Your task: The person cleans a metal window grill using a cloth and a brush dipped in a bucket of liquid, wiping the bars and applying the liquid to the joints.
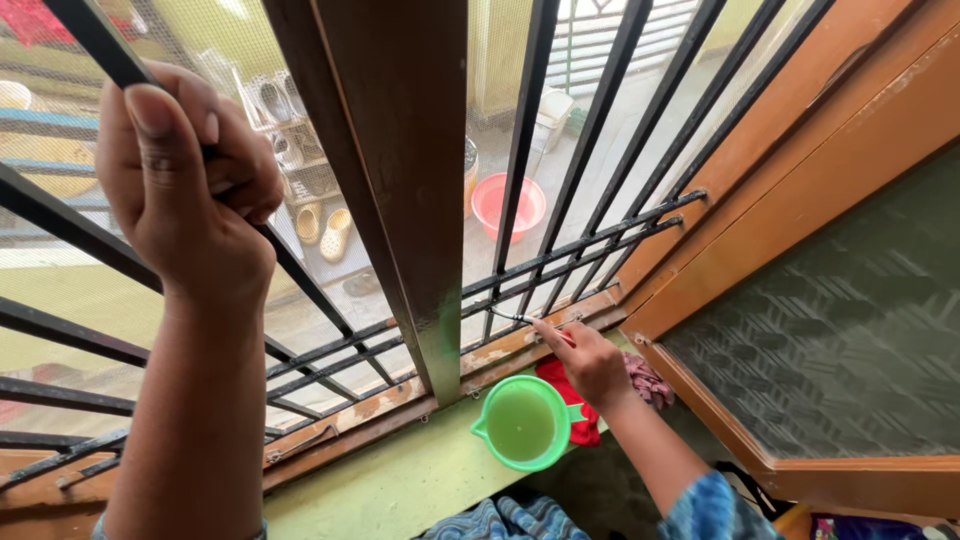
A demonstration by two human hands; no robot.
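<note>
From the head view, the left hand (185,190) is raised high and wrapped tight around a black window bar (90,45) that runs on a slant across the upper left. The right hand (590,360) reaches down and forward, its fingers pinched shut on a thin brush (522,319) with a red handle, whose tip touches the lower crossbar (575,250) of the black grille close to the wooden sill frame (500,350). The two hands are well apart, one high and one low.

Between them stands a wide wooden post (395,150), brown with a greenish smear near its foot, which blocks part of the grille from view. Just below the right hand a light green jug (520,425) holding pale green liquid sits on the green ledge (390,490), with a red cloth (565,385) beside and partly under it, and a pinkish rag (648,380) just beyond the wrist. To the right an open window leaf with patterned dark glass (840,330) in an orange-brown frame crowds the reaching arm.

Beyond the bars and a fine mesh, a red basin (508,205), pairs of slippers (325,230) and a rack (285,130) lie on the ground outside.
</note>
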